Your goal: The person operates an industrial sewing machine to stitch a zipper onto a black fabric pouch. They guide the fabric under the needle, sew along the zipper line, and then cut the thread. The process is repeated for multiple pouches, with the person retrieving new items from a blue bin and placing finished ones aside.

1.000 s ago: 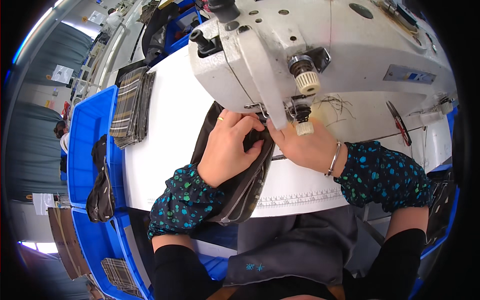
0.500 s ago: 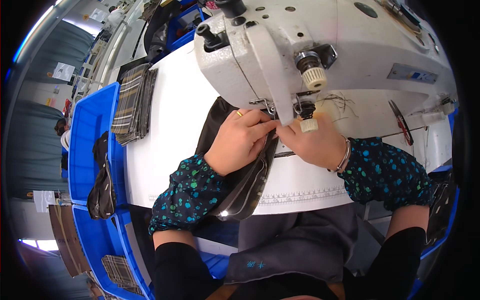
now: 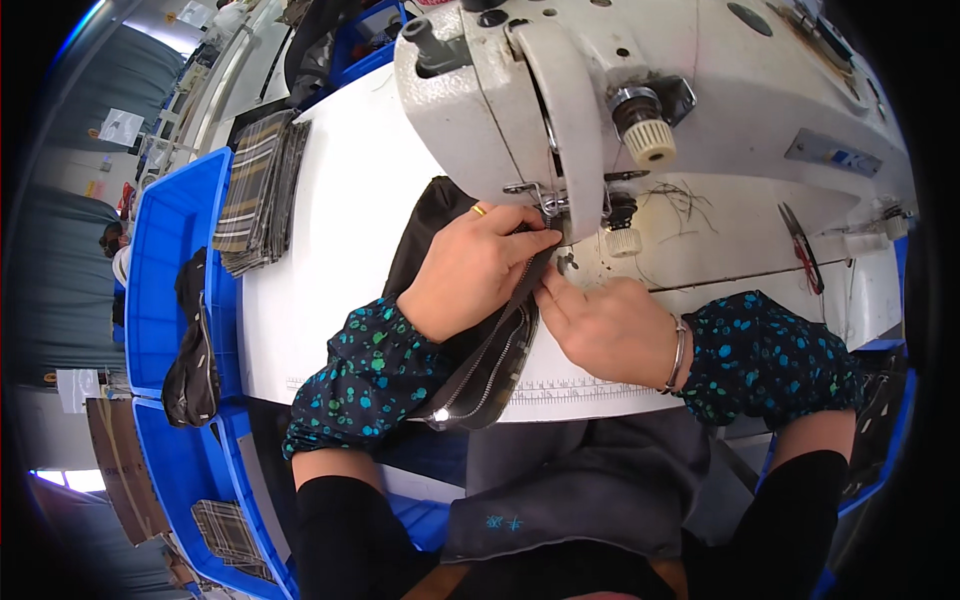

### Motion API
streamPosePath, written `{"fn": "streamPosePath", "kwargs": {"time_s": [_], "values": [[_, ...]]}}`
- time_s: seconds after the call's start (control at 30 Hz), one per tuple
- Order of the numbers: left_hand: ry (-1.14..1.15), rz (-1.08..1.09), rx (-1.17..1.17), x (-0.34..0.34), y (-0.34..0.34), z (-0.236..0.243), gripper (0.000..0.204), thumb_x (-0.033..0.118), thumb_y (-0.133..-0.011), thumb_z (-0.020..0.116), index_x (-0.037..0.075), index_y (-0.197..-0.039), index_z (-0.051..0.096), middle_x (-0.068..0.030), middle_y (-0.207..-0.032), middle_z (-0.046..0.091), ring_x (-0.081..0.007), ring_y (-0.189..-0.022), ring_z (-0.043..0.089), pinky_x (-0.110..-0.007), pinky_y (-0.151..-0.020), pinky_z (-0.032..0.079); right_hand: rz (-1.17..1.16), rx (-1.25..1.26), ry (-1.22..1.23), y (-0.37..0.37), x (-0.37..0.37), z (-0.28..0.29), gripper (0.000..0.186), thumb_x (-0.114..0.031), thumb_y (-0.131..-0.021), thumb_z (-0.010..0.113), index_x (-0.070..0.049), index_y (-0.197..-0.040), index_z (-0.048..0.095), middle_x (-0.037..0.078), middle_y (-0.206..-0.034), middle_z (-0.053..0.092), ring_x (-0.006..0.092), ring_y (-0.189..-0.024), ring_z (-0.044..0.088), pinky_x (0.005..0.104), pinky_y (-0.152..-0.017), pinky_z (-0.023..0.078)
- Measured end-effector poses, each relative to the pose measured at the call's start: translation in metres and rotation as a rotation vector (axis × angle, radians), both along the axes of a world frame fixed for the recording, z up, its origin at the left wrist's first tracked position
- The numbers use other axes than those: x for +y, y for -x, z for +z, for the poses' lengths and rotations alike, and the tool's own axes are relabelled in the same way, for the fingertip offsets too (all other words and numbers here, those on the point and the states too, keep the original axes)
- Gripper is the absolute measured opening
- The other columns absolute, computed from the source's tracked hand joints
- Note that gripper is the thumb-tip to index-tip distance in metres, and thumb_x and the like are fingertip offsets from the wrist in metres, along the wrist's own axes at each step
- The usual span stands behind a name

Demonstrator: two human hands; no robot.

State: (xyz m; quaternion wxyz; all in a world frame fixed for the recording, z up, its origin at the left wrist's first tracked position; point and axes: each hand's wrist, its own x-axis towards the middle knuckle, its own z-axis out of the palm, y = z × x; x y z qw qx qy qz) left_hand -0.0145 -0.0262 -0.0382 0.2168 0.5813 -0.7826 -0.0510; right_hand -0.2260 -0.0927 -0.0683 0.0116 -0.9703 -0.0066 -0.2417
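Note:
A dark fabric piece with a metal zipper [image 3: 508,362] lies on the white sewing table, its far end under the needle area of a white sewing machine [image 3: 470,110]. My left hand [image 3: 475,268], with a ring on one finger, lies on the fabric with its fingertips closed on the zipper edge right by the presser foot. Closer to me, my right hand [image 3: 615,325] pinches the zipper's right edge between thumb and fingers. The zipper's near end hangs toward the table's front edge, where something shiny, perhaps the slider, glints.
Scissors [image 3: 803,250] lie at the right below the machine arm, near loose thread scraps [image 3: 682,208]. On the left stands a stack of plaid fabric pieces [image 3: 258,190], beside a blue bin [image 3: 172,330] with dark zippered pieces [image 3: 192,350] over its edge. A printed ruler [image 3: 600,393] runs along the table front.
My right hand has moved back toward me from beside the needle, down along the zipper edge. My left hand stays by the presser foot. The view has shifted slightly.

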Motion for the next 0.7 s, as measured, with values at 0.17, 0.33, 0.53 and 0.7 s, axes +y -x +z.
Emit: {"fn": "streamPosePath", "kwargs": {"time_s": [0.17, 0.33, 0.53, 0.7], "values": [[-0.015, 0.025, -0.010, 0.001, 0.004, 0.003, 0.034, 0.003, -0.079, 0.072, 0.010, -0.111, 0.080, -0.0058, -0.110, 0.070, -0.0304, -0.101, 0.068, -0.039, -0.083, 0.058, 0.009, 0.000, 0.010, 0.000, -0.001, 0.004, 0.021, -0.013, -0.078, 0.067, 0.005, -0.088, 0.070, 0.026, -0.097, 0.071, 0.0162, -0.050, 0.063, 0.0310, -0.042, 0.047], [-0.022, 0.052, -0.054, 0.000, 0.007, 0.006, 0.032, 0.004, -0.081, 0.071, 0.011, -0.111, 0.080, -0.0068, -0.110, 0.070, -0.0302, -0.100, 0.069, -0.039, -0.080, 0.059, 0.006, -0.005, 0.027, 0.001, -0.003, 0.001, 0.020, -0.014, -0.077, 0.067, 0.004, -0.085, 0.069, 0.025, -0.094, 0.070, 0.0173, -0.051, 0.064, 0.0313, -0.042, 0.046], [-0.023, 0.153, -0.106, 0.000, 0.016, 0.006, 0.028, 0.009, -0.084, 0.071, 0.014, -0.110, 0.081, -0.0062, -0.106, 0.069, -0.0291, -0.096, 0.070, -0.040, -0.072, 0.059, -0.016, -0.010, 0.059, 0.003, -0.011, 0.002, 0.020, -0.015, -0.076, 0.068, 0.004, -0.081, 0.069, 0.022, -0.088, 0.068, 0.0186, -0.052, 0.063, 0.0326, -0.043, 0.047], [0.039, 0.135, -0.060, 0.013, 0.018, 0.003, 0.030, 0.008, -0.081, 0.074, 0.015, -0.110, 0.081, -0.0042, -0.100, 0.070, -0.0274, -0.085, 0.069, -0.038, -0.071, 0.058, -0.003, 0.100, 0.069, 0.010, -0.002, 0.009, 0.025, -0.018, -0.072, 0.069, 0.006, -0.079, 0.071, 0.021, -0.080, 0.065, 0.0190, -0.052, 0.061, 0.0325, -0.044, 0.049]]}}
